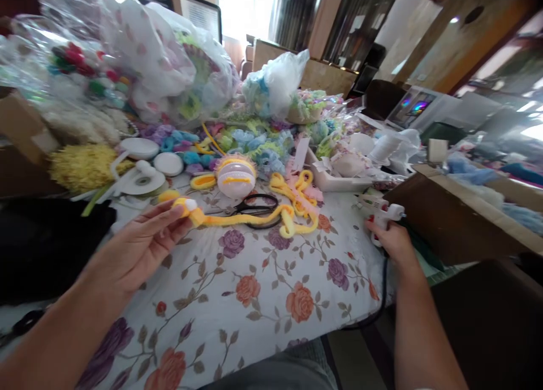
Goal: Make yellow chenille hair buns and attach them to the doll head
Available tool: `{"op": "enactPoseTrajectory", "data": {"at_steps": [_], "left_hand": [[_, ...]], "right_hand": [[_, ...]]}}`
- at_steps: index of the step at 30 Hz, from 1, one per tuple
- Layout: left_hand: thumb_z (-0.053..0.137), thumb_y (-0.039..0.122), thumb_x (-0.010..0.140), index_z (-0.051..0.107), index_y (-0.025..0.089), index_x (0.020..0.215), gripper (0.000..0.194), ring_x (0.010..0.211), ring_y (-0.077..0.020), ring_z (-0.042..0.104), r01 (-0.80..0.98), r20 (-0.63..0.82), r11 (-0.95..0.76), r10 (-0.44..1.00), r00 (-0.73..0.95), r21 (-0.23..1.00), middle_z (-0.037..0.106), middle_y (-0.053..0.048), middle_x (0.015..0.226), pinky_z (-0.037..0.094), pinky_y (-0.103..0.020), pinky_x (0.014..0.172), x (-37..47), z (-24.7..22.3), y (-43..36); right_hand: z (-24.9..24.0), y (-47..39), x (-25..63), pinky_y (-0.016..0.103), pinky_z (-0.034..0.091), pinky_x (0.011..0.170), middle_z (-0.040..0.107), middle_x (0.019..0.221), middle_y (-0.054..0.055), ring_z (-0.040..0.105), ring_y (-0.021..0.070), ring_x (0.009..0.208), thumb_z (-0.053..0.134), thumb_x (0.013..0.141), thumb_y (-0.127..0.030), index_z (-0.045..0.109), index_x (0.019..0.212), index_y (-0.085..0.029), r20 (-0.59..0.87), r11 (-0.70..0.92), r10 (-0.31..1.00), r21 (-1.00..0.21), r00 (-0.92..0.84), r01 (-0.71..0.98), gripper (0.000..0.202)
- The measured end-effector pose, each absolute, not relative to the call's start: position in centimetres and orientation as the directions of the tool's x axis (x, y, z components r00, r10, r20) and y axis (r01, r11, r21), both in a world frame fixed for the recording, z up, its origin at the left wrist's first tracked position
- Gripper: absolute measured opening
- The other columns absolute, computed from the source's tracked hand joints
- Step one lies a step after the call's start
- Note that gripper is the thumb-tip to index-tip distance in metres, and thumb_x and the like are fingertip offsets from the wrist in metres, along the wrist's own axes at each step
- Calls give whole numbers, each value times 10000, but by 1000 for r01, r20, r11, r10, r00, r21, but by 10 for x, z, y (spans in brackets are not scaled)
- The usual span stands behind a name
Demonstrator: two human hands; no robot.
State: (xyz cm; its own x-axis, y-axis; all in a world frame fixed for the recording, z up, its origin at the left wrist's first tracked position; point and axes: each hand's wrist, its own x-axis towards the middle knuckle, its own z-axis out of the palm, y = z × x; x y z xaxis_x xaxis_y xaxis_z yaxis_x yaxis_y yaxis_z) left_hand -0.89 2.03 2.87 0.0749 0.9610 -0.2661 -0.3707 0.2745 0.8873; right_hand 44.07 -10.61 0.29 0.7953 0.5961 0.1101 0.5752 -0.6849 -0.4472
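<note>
Between the thumb and fingers of my left hand (pixel 155 229) is a small yellow fuzzy piece with a white part (pixel 186 205). A yellow fuzzy cord (pixel 231 220) runs from it across the table to a loose pile (pixel 292 195). On the right, my right hand (pixel 392 240) is wrapped round a white hot glue gun (pixel 385 216), whose nozzle points left. Black-handled scissors (pixel 257 203) lie behind the cord, partly under it. Just beyond them sits a white and yellow egg-shaped ball (pixel 236 177) with a yellow strip on it.
A flowered tablecloth (pixel 263 277) covers the table. Spools of white ribbon (pixel 142 178) and a yellow shaggy bundle (pixel 82 167) stand at left. Plastic bags (pixel 275 82) and pastel trims line the back. A cardboard box (pixel 449 215) stands right; a black cable (pixel 385 282) hangs below the glue gun.
</note>
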Motion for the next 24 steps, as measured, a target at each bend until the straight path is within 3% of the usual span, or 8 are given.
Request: {"op": "enactPoseTrajectory", "data": {"at_steps": [3,4,6,7,9,13,18,24], "left_hand": [[747,44,704,733,180,746,144,749,-96,679,-455,-351,368,928,123,811,753,24,784,580,-148,691,-8,31,19],[741,42,716,733,162,776,134,747,-93,680,-476,-362,396,917,167,785,752,9,802,578,-151,701,-8,31,19],[775,42,676,733,138,792,156,726,-107,688,-500,-338,401,916,217,768,748,-20,802,583,-164,674,-10,29,19],[787,47,665,733,138,802,173,743,-114,694,-510,-325,403,915,238,760,746,-24,812,584,-172,687,-11,28,18],[796,71,667,734,141,823,181,785,-130,701,-512,-290,401,913,286,759,745,-31,838,588,-194,723,-12,26,17],[777,99,709,737,136,878,178,824,-119,694,-479,-222,391,901,372,786,742,-38,884,567,-177,758,-15,26,13],[770,111,722,743,164,906,194,808,-100,689,-463,-182,389,884,430,796,746,-25,887,550,-171,776,-18,26,14],[783,167,713,743,159,923,214,800,-120,682,-395,-157,332,897,413,856,738,-37,895,542,-203,763,-17,27,11]], "right_hand": [[23,-132,422,362,378,494,651,571,125,606,257,519,702,636,-447,662,569,-223,93,-661,683,-345,725,667,237],[30,-138,411,351,353,464,654,587,116,582,214,471,664,701,-484,678,603,-272,124,-584,771,-252,624,772,234],[40,-141,379,344,343,437,670,630,99,598,208,497,627,765,-492,690,691,-357,370,-469,777,-199,509,860,167],[45,-137,359,345,381,464,709,732,102,651,232,623,624,788,-485,700,781,-390,381,-345,819,-271,429,899,122],[51,-119,312,346,481,580,735,831,71,677,257,732,637,793,-507,721,873,-327,316,-86,910,-491,268,867,215],[52,-63,230,328,538,717,701,1100,66,670,222,882,621,854,-426,662,1121,-263,155,175,984,-825,-82,537,315],[34,-18,185,348,524,853,586,1313,96,557,247,1180,605,886,-347,427,1393,-276,113,202,950,-933,-291,298,542],[15,-24,176,332,519,781,648,1188,95,623,230,1015,648,854,-371,521,1315,-238,47,106,953,-978,-299,182,496]]}}
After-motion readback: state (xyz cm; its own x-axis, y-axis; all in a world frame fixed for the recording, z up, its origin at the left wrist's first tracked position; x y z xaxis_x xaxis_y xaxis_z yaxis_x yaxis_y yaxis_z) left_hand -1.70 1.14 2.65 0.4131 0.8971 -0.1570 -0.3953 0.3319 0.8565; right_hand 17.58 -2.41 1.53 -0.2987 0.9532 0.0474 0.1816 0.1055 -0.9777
